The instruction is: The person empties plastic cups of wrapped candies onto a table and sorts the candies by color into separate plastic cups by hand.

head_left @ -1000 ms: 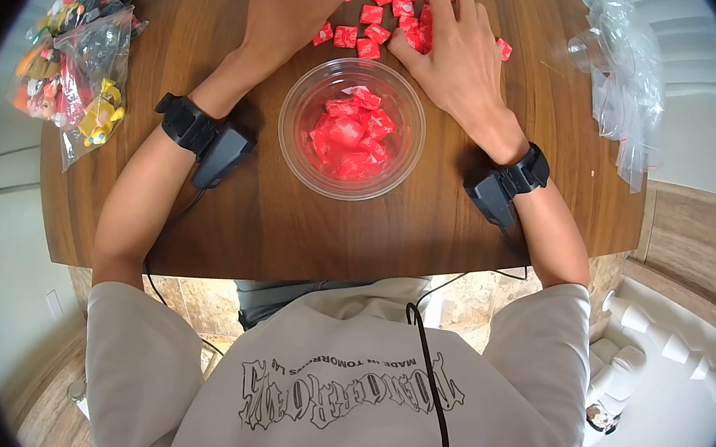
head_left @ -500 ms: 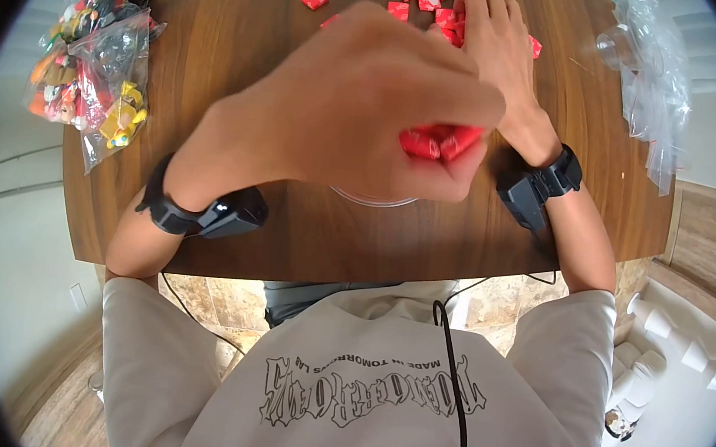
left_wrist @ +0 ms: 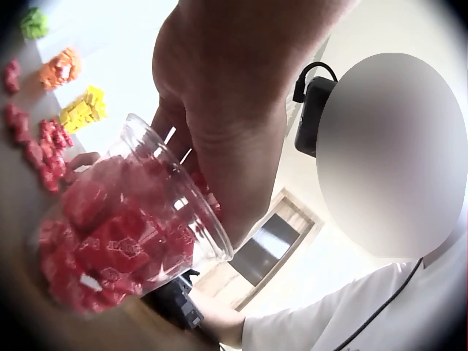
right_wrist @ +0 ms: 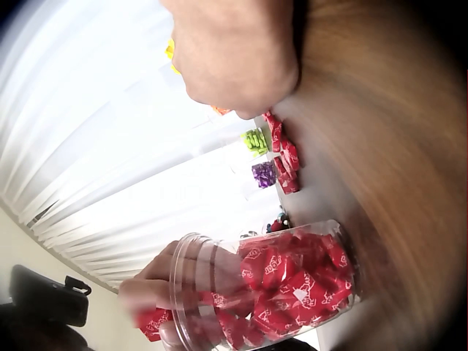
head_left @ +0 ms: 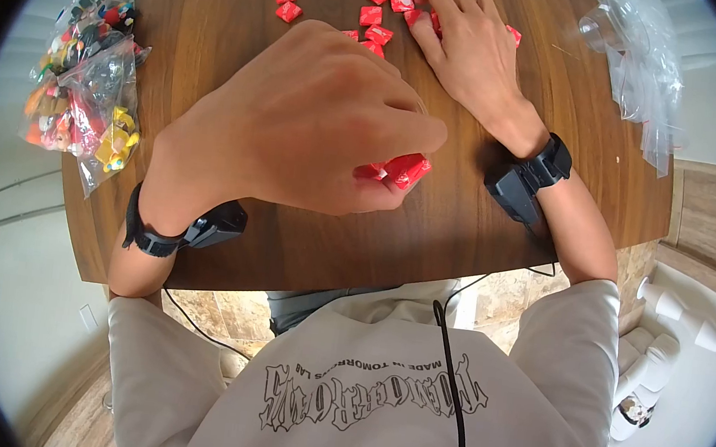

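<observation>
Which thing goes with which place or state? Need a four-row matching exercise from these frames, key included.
Column 1
1. Bagged figures
2. Left hand
3. Clear container
4. Right hand

Column 2
A. At the loose red pieces on the far part of the table
B. Bearing a heap of red pieces inside
C. At the table's left side
D. Curled round a few held red pieces

Pairs: 1-C, 2-D, 3-B, 4-A
</observation>
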Action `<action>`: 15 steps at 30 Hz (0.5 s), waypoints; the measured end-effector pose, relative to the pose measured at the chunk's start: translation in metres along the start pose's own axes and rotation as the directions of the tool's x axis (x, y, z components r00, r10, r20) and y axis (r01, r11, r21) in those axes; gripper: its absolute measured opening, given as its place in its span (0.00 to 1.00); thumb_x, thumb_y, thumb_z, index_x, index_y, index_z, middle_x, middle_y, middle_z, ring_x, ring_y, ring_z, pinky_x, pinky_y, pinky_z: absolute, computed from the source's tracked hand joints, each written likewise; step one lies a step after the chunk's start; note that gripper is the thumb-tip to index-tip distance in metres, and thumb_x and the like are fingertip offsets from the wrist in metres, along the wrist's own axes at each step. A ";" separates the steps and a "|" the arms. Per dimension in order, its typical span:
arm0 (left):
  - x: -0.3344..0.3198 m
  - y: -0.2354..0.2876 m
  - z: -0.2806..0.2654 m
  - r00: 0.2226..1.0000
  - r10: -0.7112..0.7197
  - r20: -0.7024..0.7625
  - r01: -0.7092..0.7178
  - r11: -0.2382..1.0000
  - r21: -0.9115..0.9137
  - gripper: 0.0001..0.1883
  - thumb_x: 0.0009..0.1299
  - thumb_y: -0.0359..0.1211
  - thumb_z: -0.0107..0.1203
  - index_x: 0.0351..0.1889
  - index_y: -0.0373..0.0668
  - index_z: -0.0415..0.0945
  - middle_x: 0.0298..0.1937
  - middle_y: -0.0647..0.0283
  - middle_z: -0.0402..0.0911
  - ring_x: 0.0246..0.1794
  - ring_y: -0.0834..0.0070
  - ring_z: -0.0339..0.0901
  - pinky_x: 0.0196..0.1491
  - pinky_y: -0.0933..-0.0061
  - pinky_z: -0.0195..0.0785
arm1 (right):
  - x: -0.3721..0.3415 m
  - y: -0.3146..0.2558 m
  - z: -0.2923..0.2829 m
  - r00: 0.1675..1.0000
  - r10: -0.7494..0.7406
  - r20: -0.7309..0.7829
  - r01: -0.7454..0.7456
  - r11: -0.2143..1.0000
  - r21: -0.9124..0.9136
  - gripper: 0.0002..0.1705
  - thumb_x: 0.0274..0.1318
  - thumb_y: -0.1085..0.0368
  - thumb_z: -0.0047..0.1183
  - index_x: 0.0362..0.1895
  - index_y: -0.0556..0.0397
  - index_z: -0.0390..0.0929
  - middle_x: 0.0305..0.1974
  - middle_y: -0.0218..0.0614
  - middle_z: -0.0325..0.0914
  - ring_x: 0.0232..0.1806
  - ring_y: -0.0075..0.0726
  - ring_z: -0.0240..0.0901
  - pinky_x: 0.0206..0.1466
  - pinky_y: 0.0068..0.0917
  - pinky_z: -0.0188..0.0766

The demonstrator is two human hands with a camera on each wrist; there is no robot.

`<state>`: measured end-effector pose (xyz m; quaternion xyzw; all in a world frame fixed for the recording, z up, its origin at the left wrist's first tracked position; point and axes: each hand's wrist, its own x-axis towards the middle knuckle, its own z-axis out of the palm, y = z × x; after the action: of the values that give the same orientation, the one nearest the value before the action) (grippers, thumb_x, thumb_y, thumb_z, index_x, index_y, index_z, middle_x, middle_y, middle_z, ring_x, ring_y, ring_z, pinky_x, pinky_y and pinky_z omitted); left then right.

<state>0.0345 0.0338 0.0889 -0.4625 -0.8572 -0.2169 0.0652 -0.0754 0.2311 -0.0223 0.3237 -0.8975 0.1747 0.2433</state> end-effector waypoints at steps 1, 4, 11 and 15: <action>0.000 0.002 -0.003 1.000 0.004 0.004 -0.004 1.000 0.021 0.09 0.49 0.29 0.68 0.24 0.45 0.77 0.26 0.67 0.79 0.26 0.66 0.78 0.27 0.67 0.68 | 0.000 0.000 0.001 1.000 0.001 -0.010 -0.001 1.000 0.016 0.16 0.64 0.52 0.58 0.51 0.42 0.83 0.41 0.35 0.81 0.44 0.49 0.76 0.39 0.47 0.78; 0.001 0.003 -0.010 1.000 0.009 0.028 -0.010 0.999 0.032 0.10 0.49 0.30 0.70 0.25 0.44 0.78 0.27 0.67 0.80 0.29 0.65 0.79 0.29 0.67 0.71 | 0.000 -0.001 -0.002 1.000 -0.011 0.005 0.011 1.000 -0.004 0.16 0.65 0.49 0.58 0.51 0.40 0.84 0.43 0.35 0.80 0.45 0.48 0.75 0.41 0.47 0.76; -0.003 -0.006 -0.024 0.998 0.020 -0.052 -0.030 0.980 -0.198 0.11 0.51 0.28 0.73 0.32 0.41 0.84 0.33 0.64 0.84 0.38 0.68 0.82 0.38 0.68 0.75 | 0.000 -0.003 -0.009 0.997 -0.075 0.009 0.075 0.997 0.004 0.18 0.64 0.49 0.59 0.49 0.46 0.83 0.47 0.35 0.78 0.48 0.46 0.74 0.43 0.47 0.75; -0.011 -0.034 -0.049 0.990 -0.133 0.056 0.140 0.978 -0.152 0.09 0.58 0.29 0.71 0.35 0.41 0.85 0.36 0.65 0.86 0.40 0.69 0.82 0.45 0.67 0.75 | 0.000 -0.002 -0.005 1.000 -0.020 0.000 0.020 1.000 0.018 0.17 0.61 0.53 0.61 0.45 0.52 0.81 0.42 0.36 0.79 0.45 0.48 0.76 0.39 0.47 0.77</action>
<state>0.0089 -0.0117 0.1188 -0.4112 -0.8686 -0.2765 -0.0059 -0.0731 0.2318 -0.0180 0.3349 -0.8927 0.1801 0.2418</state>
